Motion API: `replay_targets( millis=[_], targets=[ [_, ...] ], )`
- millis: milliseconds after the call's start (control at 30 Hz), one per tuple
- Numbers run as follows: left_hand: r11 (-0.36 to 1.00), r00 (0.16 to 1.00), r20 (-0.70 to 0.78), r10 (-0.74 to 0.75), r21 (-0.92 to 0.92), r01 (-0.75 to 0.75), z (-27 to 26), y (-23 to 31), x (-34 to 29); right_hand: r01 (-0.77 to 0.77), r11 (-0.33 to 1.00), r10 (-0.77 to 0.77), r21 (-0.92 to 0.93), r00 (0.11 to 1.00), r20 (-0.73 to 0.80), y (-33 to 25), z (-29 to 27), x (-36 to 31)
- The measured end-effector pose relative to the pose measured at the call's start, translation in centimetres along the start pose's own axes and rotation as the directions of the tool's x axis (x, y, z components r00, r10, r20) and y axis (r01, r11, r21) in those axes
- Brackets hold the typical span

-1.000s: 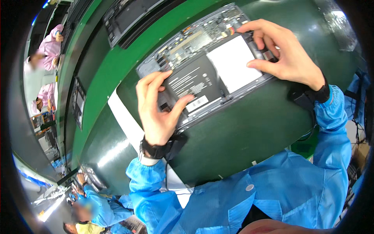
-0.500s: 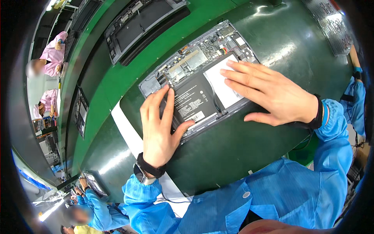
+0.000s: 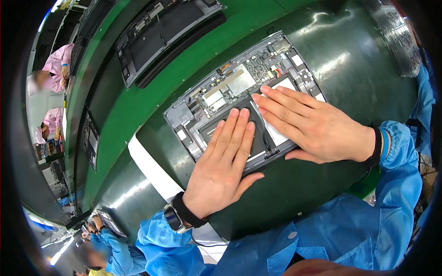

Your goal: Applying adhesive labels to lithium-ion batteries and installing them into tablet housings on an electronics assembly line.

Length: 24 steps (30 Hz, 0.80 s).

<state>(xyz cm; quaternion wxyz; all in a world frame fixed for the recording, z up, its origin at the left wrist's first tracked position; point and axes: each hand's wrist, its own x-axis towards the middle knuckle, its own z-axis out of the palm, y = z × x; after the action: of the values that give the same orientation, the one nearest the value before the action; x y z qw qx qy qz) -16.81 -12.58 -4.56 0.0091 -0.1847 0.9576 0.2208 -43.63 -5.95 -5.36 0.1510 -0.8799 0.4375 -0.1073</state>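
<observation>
An opened laptop base (image 3: 177, 120) lies on the green worktop, its circuit board (image 3: 241, 79) bare along the far side. My left hand (image 3: 223, 165) rests flat on the black battery (image 3: 208, 132), fingers stretched and held side by side, thumb out over the near edge. Over the white panel (image 3: 286, 84) to the right lies my right hand (image 3: 317, 124), fingers extended and palm down. Both hands hide much of the battery and the white panel. Neither hand grips anything. A thin black cable (image 3: 265, 138) runs between the two hands.
Beyond the green strip (image 3: 184, 76) sits another opened laptop base (image 3: 161, 39). A white sheet (image 3: 154, 172) lies to the left. Clear ribbed plastic trays (image 3: 393, 41) are stacked at the far right. Co-workers in pink (image 3: 55, 66) and blue (image 3: 117, 250) sit at the left.
My left hand has moved right from the battery's left edge onto its middle, fingers now closer together. The right hand has shifted slightly down. The laptop base appears a little further right.
</observation>
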Motion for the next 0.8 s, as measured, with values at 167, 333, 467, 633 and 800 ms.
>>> replay_targets(
  millis=[167,333,467,633,800],
  targets=[
    [1.0,0.999,0.031,-0.018,0.004,0.017,0.6,0.0,0.5,0.033,0.999,-0.033,-0.006,0.999,-0.01,0.1,0.5,1.0],
    [0.999,0.999,0.008,-0.051,0.012,0.051,0.8,-0.1,0.8,0.005,0.998,-0.006,-0.064,1.0,-0.015,0.4,0.7,0.7],
    [0.991,0.993,-0.007,-0.12,0.054,0.12,0.5,0.3,-0.7,0.005,0.999,-0.008,-0.054,0.999,-0.039,0.8,0.5,0.2],
    [0.981,0.985,-0.013,-0.172,0.087,0.172,0.2,0.2,-3.2,-0.048,0.996,0.046,-0.08,0.999,-0.016,0.2,0.1,-1.0],
    [0.974,0.979,-0.042,-0.199,0.102,0.202,0.2,0.9,-4.7,-0.096,0.983,0.094,-0.158,0.995,-0.021,-1.1,-0.1,-1.6]
  ],
)
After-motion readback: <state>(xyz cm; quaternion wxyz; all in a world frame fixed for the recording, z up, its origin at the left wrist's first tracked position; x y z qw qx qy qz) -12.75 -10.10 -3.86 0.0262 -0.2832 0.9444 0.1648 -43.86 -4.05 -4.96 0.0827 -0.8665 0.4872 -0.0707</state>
